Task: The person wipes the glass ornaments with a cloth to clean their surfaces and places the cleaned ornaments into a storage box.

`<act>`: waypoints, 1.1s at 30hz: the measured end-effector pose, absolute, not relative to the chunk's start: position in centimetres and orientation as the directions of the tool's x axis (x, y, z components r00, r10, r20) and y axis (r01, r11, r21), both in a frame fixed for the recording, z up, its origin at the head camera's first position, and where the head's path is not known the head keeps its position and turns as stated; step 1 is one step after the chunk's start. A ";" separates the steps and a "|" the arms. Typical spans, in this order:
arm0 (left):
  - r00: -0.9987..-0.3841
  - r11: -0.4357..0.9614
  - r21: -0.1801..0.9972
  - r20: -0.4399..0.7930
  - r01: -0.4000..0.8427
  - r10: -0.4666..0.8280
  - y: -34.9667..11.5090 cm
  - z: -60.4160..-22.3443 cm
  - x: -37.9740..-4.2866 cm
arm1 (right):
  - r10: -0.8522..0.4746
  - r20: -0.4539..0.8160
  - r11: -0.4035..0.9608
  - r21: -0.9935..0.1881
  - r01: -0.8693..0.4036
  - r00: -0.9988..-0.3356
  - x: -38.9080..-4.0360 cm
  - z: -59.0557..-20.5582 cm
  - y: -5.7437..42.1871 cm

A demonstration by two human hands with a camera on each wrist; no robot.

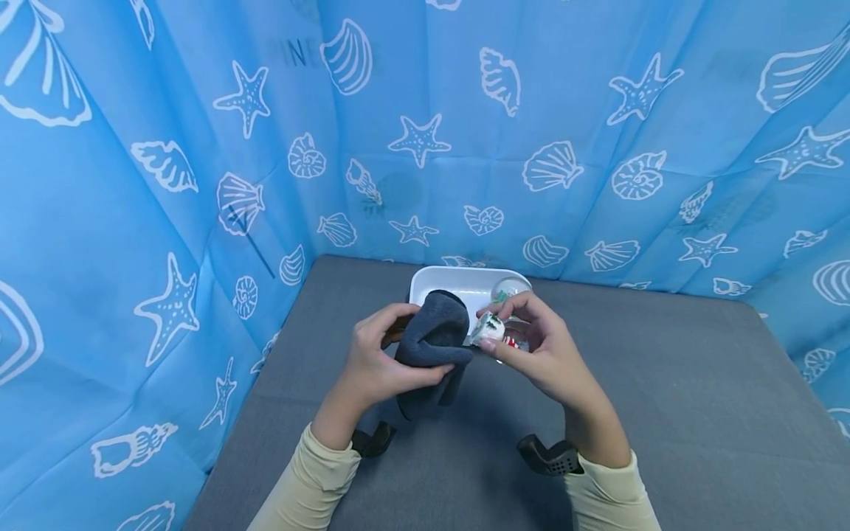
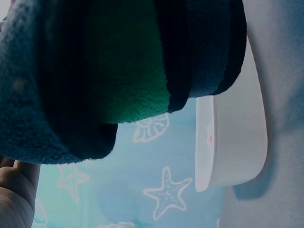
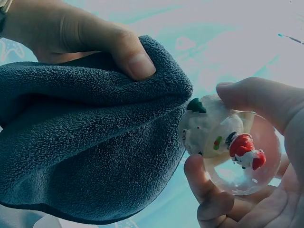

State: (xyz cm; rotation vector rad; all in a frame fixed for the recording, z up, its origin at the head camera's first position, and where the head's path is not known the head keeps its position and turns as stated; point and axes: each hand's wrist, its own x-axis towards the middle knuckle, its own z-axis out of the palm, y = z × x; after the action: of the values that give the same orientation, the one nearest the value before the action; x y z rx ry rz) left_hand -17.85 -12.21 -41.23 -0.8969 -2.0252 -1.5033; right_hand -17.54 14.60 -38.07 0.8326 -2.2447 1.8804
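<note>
My left hand [image 1: 378, 361] grips a folded dark blue-grey cloth [image 1: 434, 335], its thumb [image 3: 142, 65] pressing on a fold. In the left wrist view a green fuzzy surface [image 2: 128, 76] shows between dark-edged folds. My right hand [image 1: 551, 350] pinches a small snow globe [image 3: 244, 156] by its white base [image 3: 192, 133], thumb on one side and fingers on the other. Inside the clear ball is a red and white figure, lying sideways. The base points left at the cloth's edge; whether they touch I cannot tell.
Behind the hands a white tray [image 1: 434, 279] stands on the grey-covered table [image 1: 671, 369]. Another clear ball [image 1: 511, 286] with some green inside sits at its right end. A blue curtain [image 1: 458, 184] with white shells and starfish hangs along the table's back and sides.
</note>
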 end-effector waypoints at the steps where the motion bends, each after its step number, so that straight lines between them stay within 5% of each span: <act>1: -0.689 0.188 0.663 0.687 0.724 0.231 -12.2 -41.2 -17.8 | -0.344 0.416 0.094 -0.876 -0.472 -0.842 -17.5 -38.1 14.6; 22: -0.735 0.125 0.734 0.624 0.668 0.266 -11.9 -41.4 -17.7 | -0.499 0.464 0.025 -0.836 -0.547 -0.732 -17.2 -38.0 14.6; 33: -0.743 0.091 0.752 0.612 0.653 0.272 -11.8 -41.5 -17.6 | -0.504 0.440 -0.008 -0.863 -0.505 -0.743 -16.9 -38.0 14.5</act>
State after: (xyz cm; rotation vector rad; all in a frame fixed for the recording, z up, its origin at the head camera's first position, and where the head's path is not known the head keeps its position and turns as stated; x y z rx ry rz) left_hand -17.56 -11.81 -41.54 -0.9158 -2.0587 -1.6930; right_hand -16.92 14.52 -37.97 1.1246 -2.2112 1.9253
